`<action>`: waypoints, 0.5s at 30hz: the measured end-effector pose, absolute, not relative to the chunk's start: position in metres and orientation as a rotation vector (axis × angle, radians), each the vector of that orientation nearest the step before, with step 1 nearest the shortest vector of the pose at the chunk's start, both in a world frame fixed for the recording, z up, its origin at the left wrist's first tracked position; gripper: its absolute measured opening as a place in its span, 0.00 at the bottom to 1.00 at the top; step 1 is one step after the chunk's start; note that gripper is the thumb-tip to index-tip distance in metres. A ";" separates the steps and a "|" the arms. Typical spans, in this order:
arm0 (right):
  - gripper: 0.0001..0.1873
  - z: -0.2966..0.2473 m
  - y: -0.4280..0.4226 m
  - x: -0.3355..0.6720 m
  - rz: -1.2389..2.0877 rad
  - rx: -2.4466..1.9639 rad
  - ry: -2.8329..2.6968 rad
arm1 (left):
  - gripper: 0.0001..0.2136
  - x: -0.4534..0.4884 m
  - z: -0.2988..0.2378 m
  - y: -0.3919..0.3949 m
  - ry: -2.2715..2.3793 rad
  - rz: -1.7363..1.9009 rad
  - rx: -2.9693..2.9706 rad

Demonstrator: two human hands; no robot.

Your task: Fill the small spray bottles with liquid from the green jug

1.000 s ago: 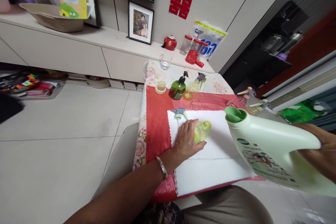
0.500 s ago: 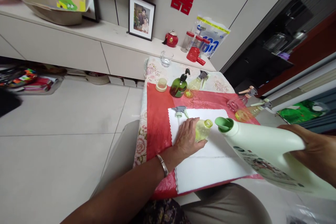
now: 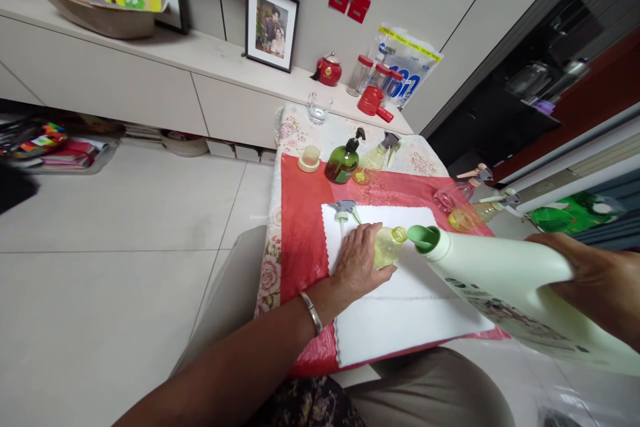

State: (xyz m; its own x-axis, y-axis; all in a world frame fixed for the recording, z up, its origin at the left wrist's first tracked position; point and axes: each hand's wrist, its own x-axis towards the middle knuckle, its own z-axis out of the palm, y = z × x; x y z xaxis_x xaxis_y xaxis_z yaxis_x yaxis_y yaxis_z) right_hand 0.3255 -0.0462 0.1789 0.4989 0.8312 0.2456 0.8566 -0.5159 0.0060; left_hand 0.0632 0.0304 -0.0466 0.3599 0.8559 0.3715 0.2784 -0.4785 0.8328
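My left hand (image 3: pixel 361 259) is wrapped round a small yellowish clear bottle (image 3: pixel 387 248), its open threaded neck leaning to the right. My right hand (image 3: pixel 593 280) grips the handle of a large pale green jug (image 3: pixel 505 260), tipped on its side. The jug's green pouring spout (image 3: pixel 424 237) is right at the bottle's mouth; I cannot make out any liquid between them. Beside my left fingers a grey-and-green spray head (image 3: pixel 343 210) with its tube lies on a white cloth (image 3: pixel 400 327).
A pale cap (image 3: pixel 309 159), a dark green pump bottle (image 3: pixel 343 163) and a yellow spray bottle (image 3: pixel 371 165) stand behind the cloth. Pink (image 3: pixel 453 197) and yellow (image 3: pixel 467 218) spray bottles stand at right. A glass mug (image 3: pixel 319 108) is at the table's far edge.
The jug has shifted slightly left, so its spout now meets the bottle's mouth, where a small gap showed before. My left hand keeps its hold on the bottle.
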 end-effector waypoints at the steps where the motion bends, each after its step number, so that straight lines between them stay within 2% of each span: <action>1: 0.28 0.179 -0.047 0.326 -0.295 -2.765 -1.530 | 0.37 0.063 -0.046 0.030 0.983 1.094 1.949; 3: 0.30 0.178 -0.050 0.329 -0.324 -2.955 -1.639 | 0.37 0.063 -0.046 0.030 0.981 1.096 1.953; 6: 0.28 0.177 -0.055 0.332 -0.489 -2.940 -1.793 | 0.37 0.063 -0.047 0.030 0.987 1.102 1.973; 15: 0.25 0.178 -0.054 0.340 -0.573 -2.948 -1.901 | 0.37 0.064 -0.047 0.031 1.006 1.092 1.987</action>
